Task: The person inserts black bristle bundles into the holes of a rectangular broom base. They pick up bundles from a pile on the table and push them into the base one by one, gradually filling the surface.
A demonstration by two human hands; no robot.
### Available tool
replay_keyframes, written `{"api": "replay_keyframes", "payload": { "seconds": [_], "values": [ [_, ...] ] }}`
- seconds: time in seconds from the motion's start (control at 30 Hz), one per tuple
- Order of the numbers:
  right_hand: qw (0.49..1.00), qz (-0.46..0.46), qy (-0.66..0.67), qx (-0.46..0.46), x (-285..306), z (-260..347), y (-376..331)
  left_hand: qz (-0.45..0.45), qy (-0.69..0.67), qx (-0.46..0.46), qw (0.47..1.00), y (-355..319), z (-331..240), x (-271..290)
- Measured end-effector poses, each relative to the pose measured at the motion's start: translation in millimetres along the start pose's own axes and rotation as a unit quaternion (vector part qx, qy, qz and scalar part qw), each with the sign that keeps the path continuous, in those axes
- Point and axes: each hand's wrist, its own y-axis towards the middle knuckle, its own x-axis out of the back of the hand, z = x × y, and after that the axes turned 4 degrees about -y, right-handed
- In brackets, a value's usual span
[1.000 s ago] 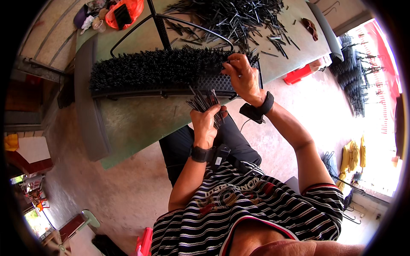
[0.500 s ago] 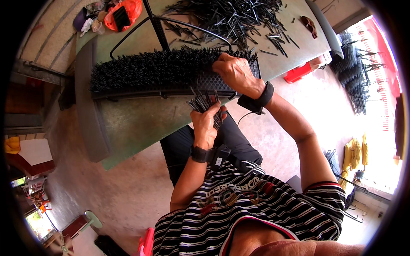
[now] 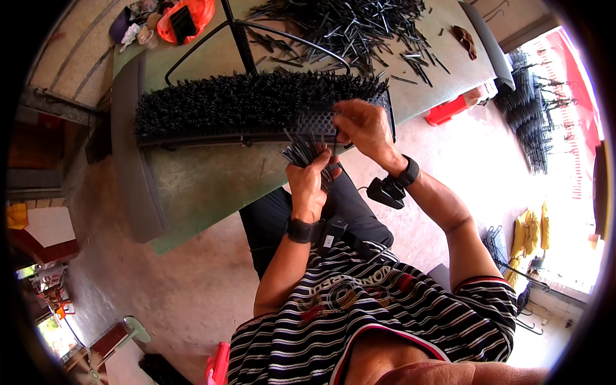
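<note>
My left hand point(image 3: 308, 189) is closed round a bundle of thin black strips point(image 3: 299, 153), whose ends fan out above the thumb. Just beyond it lies a long, curved black perforated panel point(image 3: 321, 120), densely filled with upright black bristle-like strips point(image 3: 224, 106). Bare holes show at its front right part. My right hand point(image 3: 366, 127) hovers at that bare part with thumb and forefinger bent together; whatever sits between the fingertips is too small to make out. A black metal frame point(image 3: 241, 48) rises behind the panel.
A heap of loose black strips point(image 3: 359, 25) covers the far side of the glass-topped table point(image 3: 212, 186). An orange plastic bag point(image 3: 200, 14) with a dark phone-like object sits at the far left. A red stool point(image 3: 449, 110) and stacked black wire racks point(image 3: 529, 112) stand to the right.
My right hand has drawn back from the bristles, moving slightly right and toward me, with the wrist turned. More of the bare perforated part shows. My left hand stays about where it was.
</note>
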Motion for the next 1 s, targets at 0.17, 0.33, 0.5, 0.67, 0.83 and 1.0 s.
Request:
{"api": "replay_keyframes", "payload": {
  "seconds": [0.17,0.33,0.5,0.67,0.83,1.0],
  "values": [
    [0.974,-0.139,-0.008,0.177,-13.6,8.1,12.1,-0.011,-0.002,-0.024,1.0,-6.8,-6.2,-0.5],
    [0.962,-0.132,-0.062,0.232,-23.0,7.7,20.7,-0.003,0.002,-0.043,0.999,-1.1,-5.7,9.3],
    [0.953,-0.109,-0.119,0.258,-27.8,-0.9,28.8,-0.008,0.001,-0.039,0.999,-2.0,-10.6,9.6],
    [0.863,-0.065,-0.341,0.368,-23.7,-2.6,39.2,-0.029,-0.02,-0.043,0.998,-3.3,-12.1,9.5],
    [0.916,-0.044,-0.299,0.264,-21.8,5.8,22.3,-0.02,-0.024,-0.043,0.999,-4.6,-11.8,10.1],
    [0.987,0.056,-0.126,0.078,-20.0,0.1,9.2,0.005,-0.01,-0.039,0.999,-7.0,-9.7,4.9]
  ]
}}
